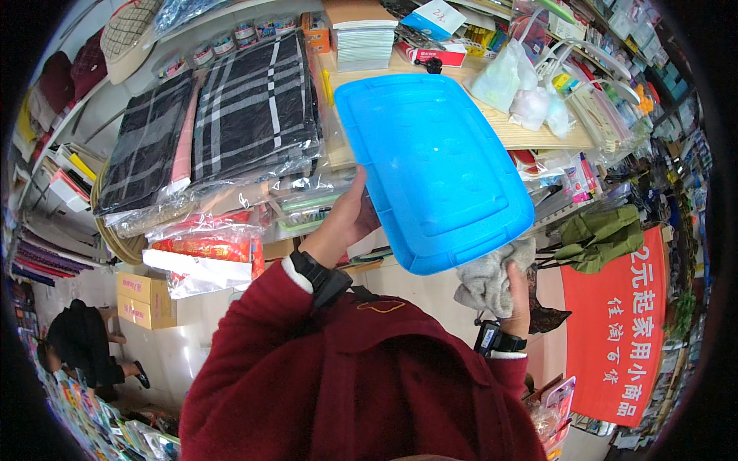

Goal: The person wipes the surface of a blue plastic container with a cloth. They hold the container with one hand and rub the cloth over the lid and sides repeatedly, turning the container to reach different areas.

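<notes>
A blue plastic storage box lid (435, 167), perhaps with its box below, is tilted before me. My left hand (346, 216) holds it at its left edge, the thumb up along the rim and the other fingers hidden beneath. A crumpled grey cloth (490, 282) hangs from my right hand (518, 294), just under the lid's lower right corner. The cloth touches or nearly touches that corner; which one I cannot tell.
A wooden counter (550, 138) bears a stack of paper (363, 43) and tied plastic bags (501, 78). Plaid textiles in clear wrap (253, 109) lie left. A cardboard box (146, 301) stands on the floor, near a bending person (81, 340). A red banner (617, 328) hangs right.
</notes>
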Available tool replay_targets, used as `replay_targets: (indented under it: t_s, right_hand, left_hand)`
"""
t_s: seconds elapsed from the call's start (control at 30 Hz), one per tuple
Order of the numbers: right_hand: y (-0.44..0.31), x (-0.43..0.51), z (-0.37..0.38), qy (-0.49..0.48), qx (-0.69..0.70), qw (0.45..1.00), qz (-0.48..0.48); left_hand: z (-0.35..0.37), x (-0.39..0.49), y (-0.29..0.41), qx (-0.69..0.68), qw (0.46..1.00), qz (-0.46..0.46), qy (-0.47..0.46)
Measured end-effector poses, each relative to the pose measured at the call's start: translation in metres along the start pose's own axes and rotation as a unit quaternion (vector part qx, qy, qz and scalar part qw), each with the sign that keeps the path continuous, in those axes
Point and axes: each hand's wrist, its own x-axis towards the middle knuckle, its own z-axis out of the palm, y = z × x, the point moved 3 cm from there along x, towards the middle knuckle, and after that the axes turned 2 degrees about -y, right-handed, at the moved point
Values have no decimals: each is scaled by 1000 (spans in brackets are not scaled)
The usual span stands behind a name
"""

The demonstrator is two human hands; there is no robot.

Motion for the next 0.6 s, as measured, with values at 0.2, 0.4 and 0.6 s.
replay_targets:
  t_s: [0.2, 0.4, 0.6]
  right_hand:
    - [0, 14, 13, -50, -117, 992, -20]
    - [20, 32, 19, -108, -144, 984, 15]
    - [-9, 22, -1, -114, -210, 971, 23]
  left_hand:
    - [-4, -23, -14, 57, 998, -34, -8]
    - [-7, -34, -24, -16, 998, -20, -60]
    - [-7, -28, -23, -36, 999, 24, -27]
